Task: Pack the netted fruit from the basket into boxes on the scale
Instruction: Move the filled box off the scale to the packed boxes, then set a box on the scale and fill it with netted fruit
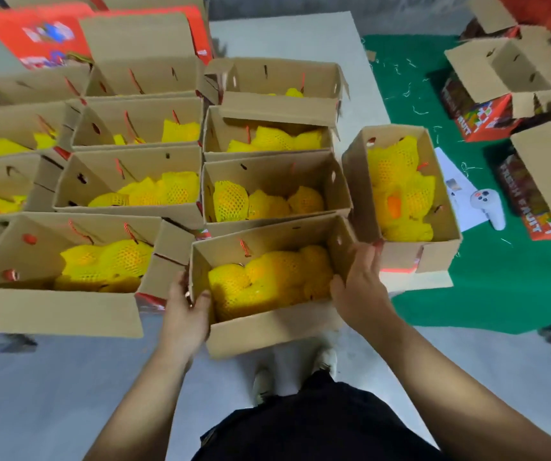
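I hold an open cardboard box (pixel 267 331) in front of me, filled with fruit in yellow foam netting (pixel 267 281). My left hand (pixel 186 304) grips its left wall, thumb hooked over the rim. My right hand (pixel 360 284) grips the right wall, thumb inside the box, fingers along the outside. The box sits at the near end of a row of filled boxes on the floor. No scale and no basket show in this view.
Several open boxes of netted fruit (pixel 277 191) stand in rows to the left and ahead. One filled box (pixel 400 191) sits to the right, touching my right fingertips. Empty red-printed boxes (pixel 487 94) and a white controller (pixel 490 204) lie on green matting (pixel 467 294). My shoes (pixel 324 361) are below the held box.
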The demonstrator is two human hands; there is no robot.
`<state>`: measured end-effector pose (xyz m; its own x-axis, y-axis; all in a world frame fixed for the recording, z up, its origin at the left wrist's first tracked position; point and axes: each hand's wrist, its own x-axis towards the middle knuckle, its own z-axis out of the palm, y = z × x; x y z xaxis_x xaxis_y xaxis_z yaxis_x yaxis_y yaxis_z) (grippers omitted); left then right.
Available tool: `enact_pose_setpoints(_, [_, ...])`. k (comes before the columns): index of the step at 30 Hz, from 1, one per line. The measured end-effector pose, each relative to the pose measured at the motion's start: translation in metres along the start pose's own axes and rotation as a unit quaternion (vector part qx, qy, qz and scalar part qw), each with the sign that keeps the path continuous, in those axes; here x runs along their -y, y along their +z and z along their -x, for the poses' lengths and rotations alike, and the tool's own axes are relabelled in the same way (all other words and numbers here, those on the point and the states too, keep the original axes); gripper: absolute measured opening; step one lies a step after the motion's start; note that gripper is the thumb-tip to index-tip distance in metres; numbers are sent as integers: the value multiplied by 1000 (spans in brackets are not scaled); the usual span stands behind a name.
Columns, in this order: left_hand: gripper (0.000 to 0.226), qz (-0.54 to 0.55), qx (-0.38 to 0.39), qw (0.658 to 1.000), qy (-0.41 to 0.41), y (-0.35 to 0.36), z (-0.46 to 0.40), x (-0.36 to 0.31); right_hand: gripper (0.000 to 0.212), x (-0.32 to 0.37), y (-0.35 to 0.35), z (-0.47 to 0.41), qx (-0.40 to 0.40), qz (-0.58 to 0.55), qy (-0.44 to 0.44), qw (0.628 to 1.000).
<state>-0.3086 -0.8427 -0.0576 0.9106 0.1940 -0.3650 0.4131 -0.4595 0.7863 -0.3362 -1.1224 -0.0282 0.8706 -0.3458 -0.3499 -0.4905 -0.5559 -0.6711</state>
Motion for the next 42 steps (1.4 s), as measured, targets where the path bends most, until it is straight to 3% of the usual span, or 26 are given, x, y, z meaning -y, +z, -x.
enact_pose_setpoints(2, [29,8,26,999,-23,1,-5,8,49,2,-2,2,4,-25,9,1000])
enact_pose_setpoints(5, [38,-8,68,998,-17,-2,-8,10,72,-2,-12,2,1,2,1,1000])
enact_pose_setpoints(8, [50,6,81,997,-3,-7,2,14,50,-9,-18,9,-4,35,-11,999])
enact_pose_setpoints(14, [44,84,47,994,-60,-15,49,18,24,-11,-44,28,49,22,-53,997])
enact_pose_setpoints(22, [36,125,-31,989,-67,-60,135,11,32,19,-76,67,125,61,-159,977])
enact_pose_setpoints(28, [22,177,-146,972,-55,-122,190,34,26,60,-42,100,207,86,-206,953])
enact_pose_setpoints(31, [22,175,-177,967,-55,-164,206,54,38,98,-14,122,226,101,-241,938])
enact_pose_setpoints(38, [47,153,-216,963,-54,-291,227,127,33,188,73,197,269,152,-297,903])
enact_pose_setpoints(42, [44,162,-241,956,-46,-355,230,160,38,234,129,234,269,138,-315,900])
